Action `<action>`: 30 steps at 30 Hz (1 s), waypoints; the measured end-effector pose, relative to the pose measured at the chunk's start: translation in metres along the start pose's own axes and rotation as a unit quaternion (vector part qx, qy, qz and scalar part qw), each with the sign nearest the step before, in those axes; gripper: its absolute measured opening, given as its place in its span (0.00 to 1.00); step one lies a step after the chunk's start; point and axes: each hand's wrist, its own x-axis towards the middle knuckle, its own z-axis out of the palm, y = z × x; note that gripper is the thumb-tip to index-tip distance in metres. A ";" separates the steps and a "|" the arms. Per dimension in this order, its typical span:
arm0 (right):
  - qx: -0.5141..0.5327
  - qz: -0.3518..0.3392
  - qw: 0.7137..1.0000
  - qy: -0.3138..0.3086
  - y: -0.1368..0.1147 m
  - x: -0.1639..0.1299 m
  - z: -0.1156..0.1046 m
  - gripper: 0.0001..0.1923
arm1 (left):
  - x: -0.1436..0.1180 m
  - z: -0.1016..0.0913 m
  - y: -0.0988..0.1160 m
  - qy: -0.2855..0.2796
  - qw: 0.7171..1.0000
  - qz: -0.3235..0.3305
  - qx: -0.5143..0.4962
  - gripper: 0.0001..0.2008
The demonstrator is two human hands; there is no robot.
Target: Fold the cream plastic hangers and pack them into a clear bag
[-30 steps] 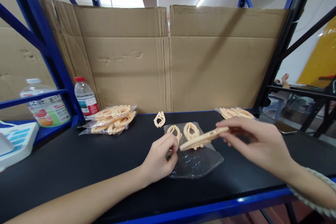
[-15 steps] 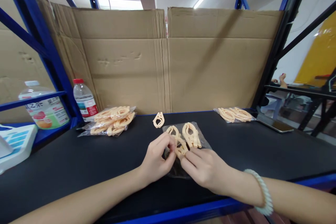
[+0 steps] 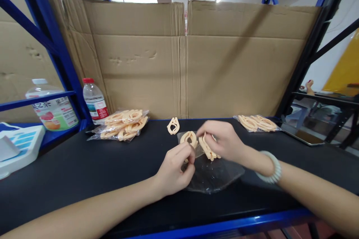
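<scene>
A clear plastic bag [image 3: 215, 179] lies flat on the black tabletop, its lower part spread toward me. Cream plastic pieces that look like folded travel hangers [image 3: 188, 138] are at its upper end, side by side. My left hand [image 3: 175, 170] is closed in a pinch at the bag's left edge; its fingertips partly cover a cream piece. Over the right-hand pieces hovers or rests my right hand [image 3: 223, 140], fingers curled and slightly blurred; whether it grips anything is unclear. One loose folded hanger [image 3: 173, 126] lies just beyond the bag.
Several bagged hangers [image 3: 123, 125] are piled at the back left, beside a red-capped bottle [image 3: 95, 101]. Another filled bag [image 3: 256, 123] and a phone-like flat device [image 3: 304, 137] lie at the back right. A cardboard wall [image 3: 140, 63] closes off the rear.
My right hand has moved up and away from the bag's lower part, to the right-hand pieces. The bag's lower part now shows spread out. My left hand keeps its pinch.
</scene>
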 end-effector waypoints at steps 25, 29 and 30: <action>-0.064 -0.024 0.954 -0.292 0.120 0.057 0.098 0.12 | 0.001 -0.005 -0.001 -0.023 0.999 0.028 0.001 0.10; -0.031 0.001 0.980 -0.199 0.104 0.041 0.072 0.11 | 0.003 -0.005 0.000 -0.026 0.999 0.027 0.007 0.10; -0.024 0.009 0.984 -0.175 0.097 0.038 0.062 0.11 | 0.003 -0.005 0.001 -0.029 0.999 0.027 0.010 0.10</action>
